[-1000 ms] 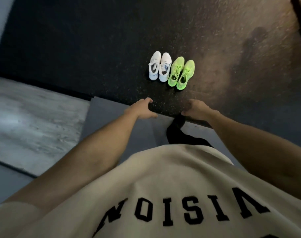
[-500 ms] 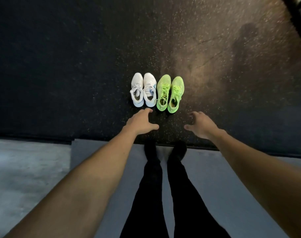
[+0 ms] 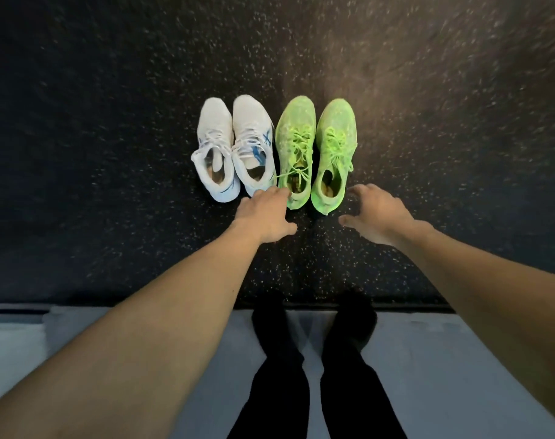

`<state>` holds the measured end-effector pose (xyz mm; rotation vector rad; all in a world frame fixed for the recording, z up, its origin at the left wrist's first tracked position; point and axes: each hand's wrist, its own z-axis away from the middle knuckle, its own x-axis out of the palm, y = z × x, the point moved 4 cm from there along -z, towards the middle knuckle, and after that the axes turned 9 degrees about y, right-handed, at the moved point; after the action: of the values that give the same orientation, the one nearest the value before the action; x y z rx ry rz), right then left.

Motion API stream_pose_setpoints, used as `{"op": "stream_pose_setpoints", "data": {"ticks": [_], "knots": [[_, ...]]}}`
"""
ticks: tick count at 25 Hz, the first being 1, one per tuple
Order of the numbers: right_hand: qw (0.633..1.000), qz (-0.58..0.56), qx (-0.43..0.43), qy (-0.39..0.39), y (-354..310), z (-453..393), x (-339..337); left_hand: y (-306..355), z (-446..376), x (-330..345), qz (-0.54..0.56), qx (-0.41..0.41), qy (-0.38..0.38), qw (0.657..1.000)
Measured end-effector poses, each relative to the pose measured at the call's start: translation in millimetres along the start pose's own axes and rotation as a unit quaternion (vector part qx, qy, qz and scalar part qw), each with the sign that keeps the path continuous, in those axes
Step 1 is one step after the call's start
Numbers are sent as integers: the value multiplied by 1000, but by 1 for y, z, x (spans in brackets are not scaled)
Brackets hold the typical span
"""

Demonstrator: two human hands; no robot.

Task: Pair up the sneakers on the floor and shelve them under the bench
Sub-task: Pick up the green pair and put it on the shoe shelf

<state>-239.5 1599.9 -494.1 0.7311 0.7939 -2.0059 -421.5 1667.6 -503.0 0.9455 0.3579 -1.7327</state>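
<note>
Two pairs of sneakers stand side by side on the dark speckled floor, toes pointing away from me. The white pair with blue marks [image 3: 233, 147] is on the left, the neon green pair [image 3: 315, 147] on the right. My left hand [image 3: 265, 213] reaches out with its fingertips at the heels where the right white shoe meets the left green shoe; I cannot tell if they touch. My right hand [image 3: 376, 215] hovers with spread fingers just right of the right green shoe's heel, holding nothing. No bench is in view.
I stand on a grey mat [image 3: 444, 359] whose edge meets the dark rubber floor [image 3: 111, 153]. My legs in black trousers [image 3: 314, 375] are below the hands. The floor stretches wide around the shoes.
The view has come closer to the sneakers as I bent down. Both hands have moved forward from short of the shoes to the heels.
</note>
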Motion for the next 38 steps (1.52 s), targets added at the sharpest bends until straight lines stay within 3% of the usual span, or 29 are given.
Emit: {"op": "stream_pose_setpoints", "data": {"ticks": [7,12,17,27,38], "knots": [[997,32,-58,43,9,-104,114,-9,-115,96,-181,90,83,976],[990,8,-33,138,11,-111,130,-10,-105,98,-194,57,153,967],[990,-41,-28,128,-5,-24,69,20,-25,33,-177,60,123,975],[993,-47,-21,108,-66,196,-129,96,202,-168,-79,59,114,989],[988,-39,-43,143,-103,382,-245,149,386,-271,-8,50,120,991]]}}
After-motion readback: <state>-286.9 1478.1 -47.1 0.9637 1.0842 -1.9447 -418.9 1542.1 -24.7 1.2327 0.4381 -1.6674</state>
